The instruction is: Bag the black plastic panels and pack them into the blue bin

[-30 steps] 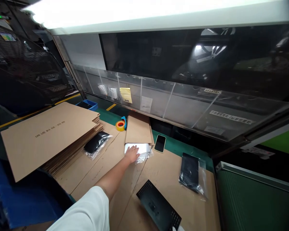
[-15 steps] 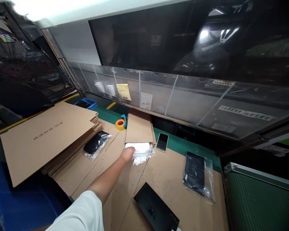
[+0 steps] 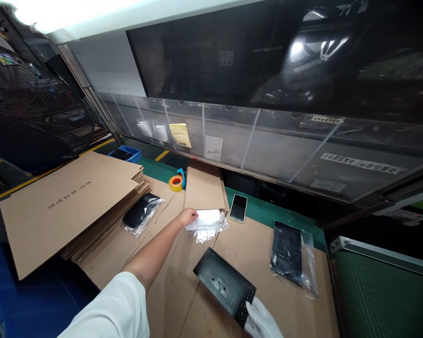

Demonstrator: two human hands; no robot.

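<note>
My left hand point(image 3: 187, 217), bare, reaches to a pile of clear plastic bags point(image 3: 207, 226) lying at the mouth of a cardboard sleeve. Its fingers are curled closed at the pile's left edge, seemingly pinching a bag; the fingertips are partly hidden. In a white glove, my right hand point(image 3: 261, 320) grips the near right corner of a black perforated panel point(image 3: 225, 284). The panel has small round fittings in its middle and is raised and tilted over the cardboard-covered bench. My right thumb lies on its upper face.
Stacked flat cardboard point(image 3: 70, 197) stands at left, with a bagged black item point(image 3: 141, 211) beside it. Behind are a tape dispenser point(image 3: 176, 181), the cardboard sleeve point(image 3: 204, 185) and a phone point(image 3: 238, 208). Another bagged black panel point(image 3: 287, 253) lies at right, near a green conveyor point(image 3: 384, 286).
My right hand has come into view, lifting the black panel and tilting it up and slightly left. My left hand has shifted slightly up and left on the bags, its fingers now curled.
</note>
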